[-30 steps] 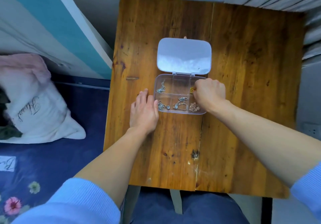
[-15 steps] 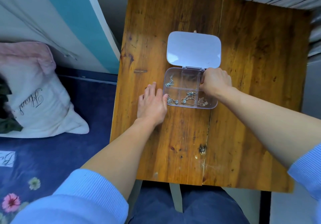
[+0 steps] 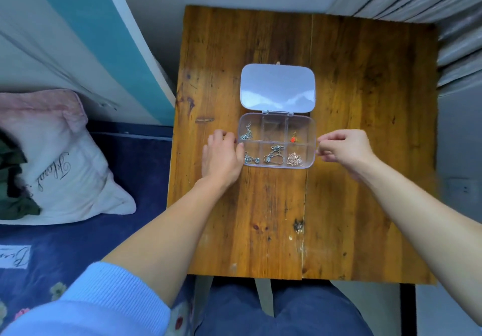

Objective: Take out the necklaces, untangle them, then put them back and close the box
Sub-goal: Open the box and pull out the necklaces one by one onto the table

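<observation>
- Head view looks down on a brown wooden table (image 3: 365, 127) with a small clear box (image 3: 275, 129) near its middle.
- The box is open. Its lid (image 3: 277, 86) lies flat on the table, on the far side of the box, and is joined to it at the back edge.
- The box has six little rooms, three in the far row and three in the near row.
- In the far left room lies a silver necklace (image 3: 246, 134).
- In the far right room lies a thin gold chain with a red bead (image 3: 293, 138).
- In the near row, the left room holds a second silver chain (image 3: 250, 158), the middle room a bigger silver bundle (image 3: 273, 155), and the right room a pink-gold bundle (image 3: 294, 158).
- The left hand (image 3: 221, 158) rests on the table just beside the left wall of the box. Its fingers are bent under, and its thumb (image 3: 240, 148) touches the box. I cannot tell if it really grips the box.
- The right hand (image 3: 344, 147) is at the right wall of the box. Its fingertips are pressed together right at that wall. I cannot tell if they pinch anything.
- A white pillow (image 3: 57, 168) lies on a dark blue bed (image 3: 78, 244) to the left of the table.
</observation>
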`<state>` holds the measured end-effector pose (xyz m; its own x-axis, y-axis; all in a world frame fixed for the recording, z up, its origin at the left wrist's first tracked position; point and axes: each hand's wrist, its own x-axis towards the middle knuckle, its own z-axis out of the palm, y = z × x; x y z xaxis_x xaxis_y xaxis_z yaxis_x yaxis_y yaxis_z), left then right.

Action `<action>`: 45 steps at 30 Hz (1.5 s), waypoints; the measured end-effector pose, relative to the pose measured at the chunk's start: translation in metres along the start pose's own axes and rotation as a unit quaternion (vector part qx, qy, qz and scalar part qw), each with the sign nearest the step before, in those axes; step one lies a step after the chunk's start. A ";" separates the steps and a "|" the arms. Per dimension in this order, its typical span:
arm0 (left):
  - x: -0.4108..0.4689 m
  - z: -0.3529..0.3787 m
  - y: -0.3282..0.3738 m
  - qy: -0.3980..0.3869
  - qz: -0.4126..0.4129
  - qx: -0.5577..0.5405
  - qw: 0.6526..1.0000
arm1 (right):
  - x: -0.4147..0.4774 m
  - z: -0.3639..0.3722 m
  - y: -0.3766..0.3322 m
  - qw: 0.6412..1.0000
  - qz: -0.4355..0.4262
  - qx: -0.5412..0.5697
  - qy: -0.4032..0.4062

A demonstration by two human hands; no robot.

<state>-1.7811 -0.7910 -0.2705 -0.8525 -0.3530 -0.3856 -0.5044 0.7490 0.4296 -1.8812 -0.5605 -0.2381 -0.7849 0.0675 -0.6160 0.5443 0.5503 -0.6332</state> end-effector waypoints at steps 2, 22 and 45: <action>-0.003 0.001 0.015 0.049 0.033 -0.008 0.998 | -0.002 -0.012 0.015 0.998 0.050 0.023 -0.016; 0.029 0.058 0.130 -0.184 0.205 0.115 0.954 | 0.022 -0.055 0.095 0.971 0.171 0.093 -0.141; -0.056 0.060 0.059 -0.155 0.073 0.022 0.985 | -0.008 -0.019 0.103 0.975 0.006 -0.181 -0.131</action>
<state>-1.7546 -0.6933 -0.2724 -0.8295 -0.0562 -0.5557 -0.3669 0.8049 0.4663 -1.8244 -0.4886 -0.2896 -0.6509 -0.1129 -0.7507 0.3761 0.8111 -0.4481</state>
